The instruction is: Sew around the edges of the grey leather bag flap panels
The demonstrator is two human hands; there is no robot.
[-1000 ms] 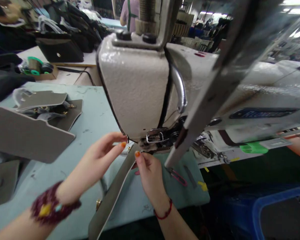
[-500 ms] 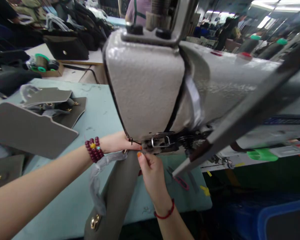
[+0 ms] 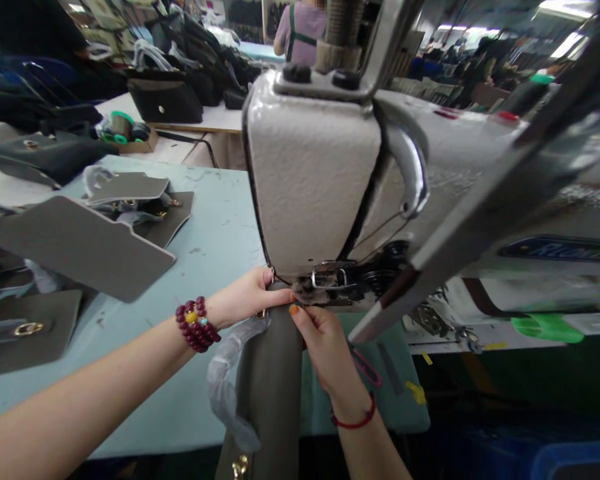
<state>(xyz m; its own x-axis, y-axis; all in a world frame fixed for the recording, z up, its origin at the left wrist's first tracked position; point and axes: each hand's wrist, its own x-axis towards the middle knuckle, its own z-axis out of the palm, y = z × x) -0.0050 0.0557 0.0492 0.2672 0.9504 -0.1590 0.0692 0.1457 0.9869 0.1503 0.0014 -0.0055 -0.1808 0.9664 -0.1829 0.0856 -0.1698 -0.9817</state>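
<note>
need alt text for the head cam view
The left hand and right hand hold a grey bag panel at the presser foot of a white industrial sewing machine. More grey flaps lie on a pale blue table.

The sewing machine head [image 3: 310,173] has rough, pebbled cream paint over metal, and its curved handle [image 3: 411,175] is glossy chrome. The grey bag panel [image 3: 273,387] looks matt and smooth, like coated leather; the clear plastic film [image 3: 230,383] is crinkled and shiny; the pale blue table [image 3: 215,233] is matt and scuffed.
</note>
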